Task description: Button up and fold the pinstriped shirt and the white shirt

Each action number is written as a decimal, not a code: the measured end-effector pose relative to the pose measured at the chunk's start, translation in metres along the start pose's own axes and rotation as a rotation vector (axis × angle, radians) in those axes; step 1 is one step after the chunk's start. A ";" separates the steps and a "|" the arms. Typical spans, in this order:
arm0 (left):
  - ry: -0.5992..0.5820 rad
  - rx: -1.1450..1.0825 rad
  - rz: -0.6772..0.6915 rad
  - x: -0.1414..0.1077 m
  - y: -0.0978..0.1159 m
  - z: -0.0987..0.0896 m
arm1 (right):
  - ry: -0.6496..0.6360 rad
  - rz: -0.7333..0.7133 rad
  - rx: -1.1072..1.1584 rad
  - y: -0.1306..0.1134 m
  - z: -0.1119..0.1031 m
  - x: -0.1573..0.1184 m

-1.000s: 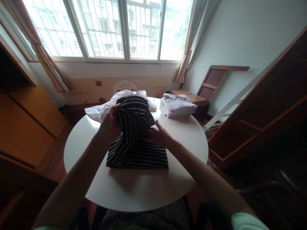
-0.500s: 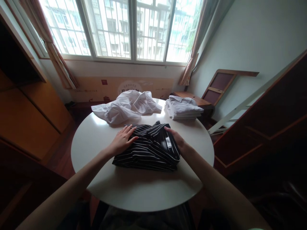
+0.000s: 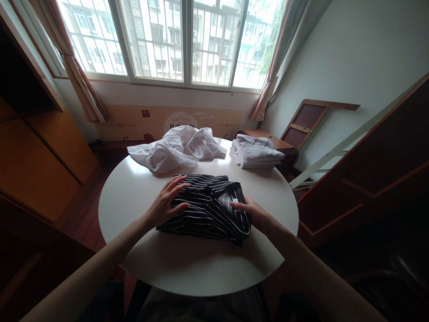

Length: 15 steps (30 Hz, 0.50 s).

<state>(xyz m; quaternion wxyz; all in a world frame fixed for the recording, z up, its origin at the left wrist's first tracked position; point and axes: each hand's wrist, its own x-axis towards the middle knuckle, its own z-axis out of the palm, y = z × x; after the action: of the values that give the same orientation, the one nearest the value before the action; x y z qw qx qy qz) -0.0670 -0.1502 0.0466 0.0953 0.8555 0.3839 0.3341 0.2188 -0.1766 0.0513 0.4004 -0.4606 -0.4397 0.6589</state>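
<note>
Blk striped shirt point(image 3: 204, 206) — btwn L hand point(image 3: 165, 203) & R hand point(image 3: 254, 211)

You are facing a bright, barred window point(image 3: 187, 44). Curtains point(image 3: 72, 67) are flanking it, and a printed panel point(image 3: 154, 117) is running beneath it.

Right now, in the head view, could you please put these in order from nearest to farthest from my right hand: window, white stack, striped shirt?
1. Striped shirt: at the right hand, mostly to its left.
2. White stack: beyond the hand, on the far right part of the table.
3. Window: behind the table, at the back.
</note>
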 end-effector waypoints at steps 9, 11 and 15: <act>-0.225 0.136 0.211 -0.036 0.014 -0.006 | 0.007 0.010 -0.023 0.002 -0.001 -0.003; -0.196 0.127 0.215 -0.040 0.010 -0.010 | -0.008 0.029 -0.031 0.002 -0.003 -0.005; -0.212 0.166 0.236 -0.043 0.005 -0.023 | 0.055 0.057 -0.188 -0.001 -0.014 -0.007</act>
<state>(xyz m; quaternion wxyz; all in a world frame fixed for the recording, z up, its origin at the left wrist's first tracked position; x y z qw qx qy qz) -0.0998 -0.1867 0.0441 0.0245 0.9299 0.2951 0.2181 0.2342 -0.1796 0.0516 0.3484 -0.5266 -0.4750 0.6129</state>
